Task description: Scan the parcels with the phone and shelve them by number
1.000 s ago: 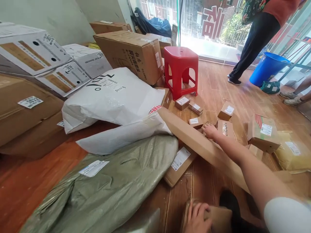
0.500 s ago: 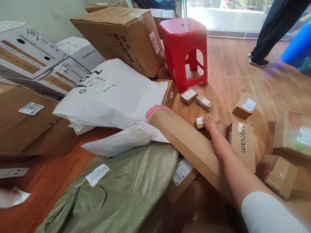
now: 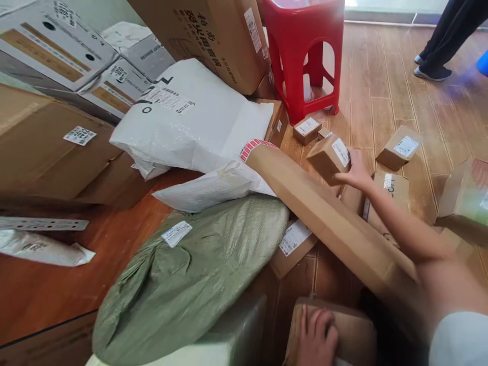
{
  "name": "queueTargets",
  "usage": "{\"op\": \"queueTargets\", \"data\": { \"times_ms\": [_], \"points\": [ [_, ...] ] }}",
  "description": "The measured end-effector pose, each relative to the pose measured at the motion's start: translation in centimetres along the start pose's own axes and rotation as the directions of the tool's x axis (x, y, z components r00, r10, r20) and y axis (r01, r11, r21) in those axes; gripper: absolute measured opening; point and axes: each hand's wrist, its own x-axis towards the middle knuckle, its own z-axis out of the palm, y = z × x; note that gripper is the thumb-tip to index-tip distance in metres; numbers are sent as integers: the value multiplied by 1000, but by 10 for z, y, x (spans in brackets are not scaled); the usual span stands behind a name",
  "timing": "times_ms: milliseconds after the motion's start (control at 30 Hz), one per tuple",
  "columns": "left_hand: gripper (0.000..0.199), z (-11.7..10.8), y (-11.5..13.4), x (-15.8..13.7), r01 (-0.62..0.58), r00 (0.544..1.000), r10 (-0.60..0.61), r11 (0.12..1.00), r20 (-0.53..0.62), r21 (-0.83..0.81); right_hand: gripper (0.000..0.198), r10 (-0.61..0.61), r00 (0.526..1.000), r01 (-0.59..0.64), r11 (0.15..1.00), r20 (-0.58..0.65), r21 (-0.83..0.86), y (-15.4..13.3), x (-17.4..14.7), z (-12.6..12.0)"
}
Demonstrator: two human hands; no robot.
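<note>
My right hand (image 3: 356, 170) grips a small brown cardboard box (image 3: 324, 160) with a white label, thumb below and fingers at its right side. The box is tilted above the floor, partly covering a smaller labelled box behind it. At the bottom, my left hand (image 3: 317, 335) has its fingers bent over the top of a brown carton (image 3: 353, 330); its thumb and the carton's lower part are hidden. Between the hands, a long cardboard package (image 3: 305, 203) with a red-and-white strip at its far end slants beneath my right forearm.
A green woven sack (image 3: 213, 259) and a white mailer bag (image 3: 198, 122) lie left of the long package. Behind stands a red stool (image 3: 305, 56). Small boxes (image 3: 399, 147) are on the wooden floor. Large cartons (image 3: 41, 152) stack at left. Another person's legs (image 3: 450, 40) show at upper right.
My right hand has gone from touching a small box on the floor to gripping a larger labelled box. My left hand has come into view on a carton. The view has tilted down.
</note>
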Motion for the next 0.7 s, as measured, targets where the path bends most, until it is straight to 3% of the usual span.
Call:
{"op": "queueTargets", "data": {
  "times_ms": [33, 67, 133, 233, 333, 367, 433, 500, 533, 567, 633, 667, 700],
  "points": [
    [20, -9, 1, 6, 11, 998, -9, 999, 55, -36, 103, -184, 977, 172, 979, 112, 109, -16, -31, -24],
    [23, -19, 1, 11, 19, 985, -5, 997, 175, -80, 104, -334, 914, 287, 933, 230, 216, -33, -66, -46],
    [31, -40, -1, 18, 92, 915, -22, 984, 403, -156, 101, -436, 807, 305, 885, 398, 351, -62, -146, -77],
    [44, -62, -16, 26, 316, 825, -165, 928, 540, -199, 100, -309, 815, 163, 934, 491, 317, -85, -264, -79],
    [35, -72, -35, 31, 616, 694, -328, 732, 641, -292, 103, -147, 815, 55, 983, 560, 177, -82, -343, -45],
    [38, -75, -39, 34, 698, 648, -360, 633, 671, -334, 102, -117, 810, 51, 990, 574, 130, -79, -358, -33],
    [48, -84, -38, 39, 755, 625, -371, 513, 687, -409, 102, -90, 815, 50, 995, 573, 85, -72, -375, -14],
    [65, -97, -26, 47, 706, 653, -310, 579, 691, -407, 105, -104, 823, 21, 988, 558, 153, -65, -383, -4],
    [74, -104, -18, 51, 668, 648, -260, 646, 716, -370, 108, -116, 833, -17, 972, 541, 233, -59, -386, -1],
    [78, -111, -11, 56, 641, 615, -213, 695, 759, -325, 107, -110, 856, -76, 939, 506, 334, -52, -390, 1],
    [67, -123, 1, 65, 642, 518, -177, 727, 837, -244, 97, 25, 914, -264, 795, 405, 546, -31, -400, 9],
    [63, -127, 4, 68, 663, 485, -196, 718, 852, -212, 88, 186, 915, -383, 675, 357, 630, -18, -405, 16],
    [66, -130, 5, 68, 694, 463, -241, 698, 853, -180, 85, 374, 853, -519, 523, 365, 676, -6, -407, 24]
  ]
}}
